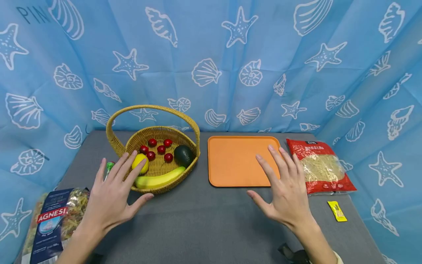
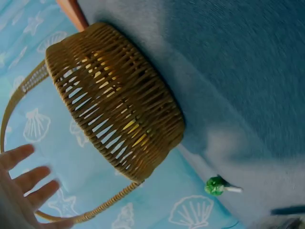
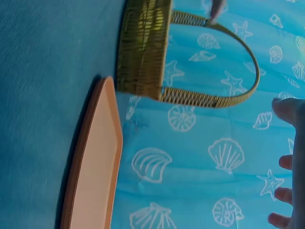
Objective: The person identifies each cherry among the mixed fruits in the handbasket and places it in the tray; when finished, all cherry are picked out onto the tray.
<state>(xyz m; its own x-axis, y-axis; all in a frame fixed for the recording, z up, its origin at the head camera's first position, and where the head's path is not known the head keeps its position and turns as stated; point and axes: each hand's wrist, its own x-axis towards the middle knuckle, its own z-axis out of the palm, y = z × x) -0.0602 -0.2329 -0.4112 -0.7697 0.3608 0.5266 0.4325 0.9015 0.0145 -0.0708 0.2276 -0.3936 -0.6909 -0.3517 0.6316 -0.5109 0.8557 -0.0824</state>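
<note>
My left hand (image 1: pixel 113 190) hovers with spread fingers over the near left rim of a wicker basket (image 1: pixel 184 172), holding nothing. Inside the basket lie a banana (image 1: pixel 159 179), a lemon (image 1: pixel 141 162), an avocado (image 1: pixel 184 154) and several small red fruits (image 1: pixel 160 149). My right hand (image 1: pixel 283 187) floats open over the near right corner of an orange tray (image 1: pixel 230 161), also holding nothing. In the left wrist view the basket (image 2: pixel 114 100) fills the middle and my fingertips (image 2: pixel 28 179) show at the lower left. The right wrist view shows the tray (image 3: pixel 93 167) edge-on beside the basket (image 3: pixel 143 47).
A blue pasta bag (image 1: pixel 52 223) lies at the near left table corner, a red-edged noodle bag (image 1: pixel 319 165) right of the tray. A small yellow packet (image 1: pixel 337 211) sits near the right edge. A green-topped stick (image 1: pixel 109 167) lies left of the basket. Blue shell-print cloth walls surround the grey table (image 1: pixel 204 223).
</note>
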